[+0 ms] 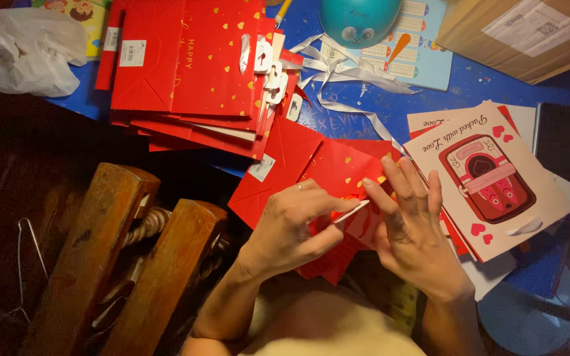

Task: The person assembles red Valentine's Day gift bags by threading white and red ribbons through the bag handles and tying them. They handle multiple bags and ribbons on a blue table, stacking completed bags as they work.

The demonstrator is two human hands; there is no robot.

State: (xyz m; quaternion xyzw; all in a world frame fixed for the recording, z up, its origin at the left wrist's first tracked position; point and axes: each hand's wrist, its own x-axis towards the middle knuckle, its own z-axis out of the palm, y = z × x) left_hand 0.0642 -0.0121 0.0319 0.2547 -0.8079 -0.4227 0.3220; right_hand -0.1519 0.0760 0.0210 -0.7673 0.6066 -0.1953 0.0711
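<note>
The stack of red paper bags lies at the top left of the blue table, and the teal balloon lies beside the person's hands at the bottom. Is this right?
Not quite. The head view shows the stack of red paper bags at the top left of the blue table, as you say, but the teal balloon lies at the top edge, far from the left hand and right hand.

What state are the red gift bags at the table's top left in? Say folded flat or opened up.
Folded flat: the red gift bags lie in an overlapping stack on the blue table, with no open mouths or standing sides.
</note>
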